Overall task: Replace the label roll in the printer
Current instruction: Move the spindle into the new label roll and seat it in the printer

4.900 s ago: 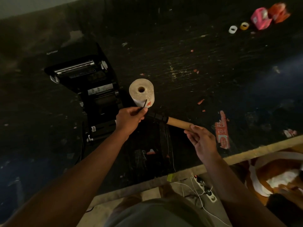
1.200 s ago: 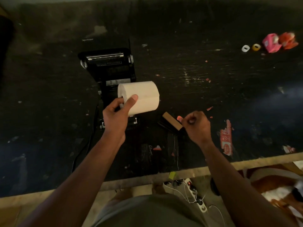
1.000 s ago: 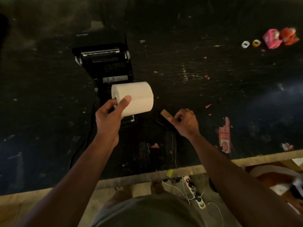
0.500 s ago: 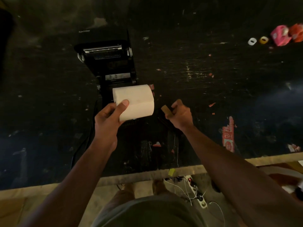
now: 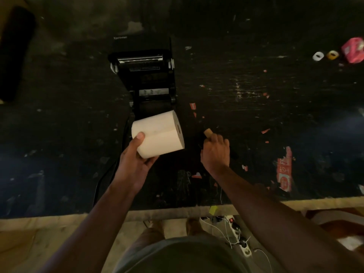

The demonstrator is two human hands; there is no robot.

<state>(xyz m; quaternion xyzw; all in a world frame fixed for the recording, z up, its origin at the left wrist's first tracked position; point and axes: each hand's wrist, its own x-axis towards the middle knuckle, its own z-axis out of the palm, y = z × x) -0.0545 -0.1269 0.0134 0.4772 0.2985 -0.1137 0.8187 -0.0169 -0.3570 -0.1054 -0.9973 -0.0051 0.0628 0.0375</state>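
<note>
Just below the open printer (image 5: pixel 146 79) at centre frame, your left hand (image 5: pixel 136 164) is gripping the label roll (image 5: pixel 159 133) around its firm, probably light barrel, where it should hold best, while your right hand (image 5: pixel 215 152) is clenching the brown spindle (image 5: pixel 207 132).

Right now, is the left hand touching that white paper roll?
Touching. The head view shows the left hand gripping the label roll, thumb pressed on its curved side, fingers wrapped underneath.
</note>
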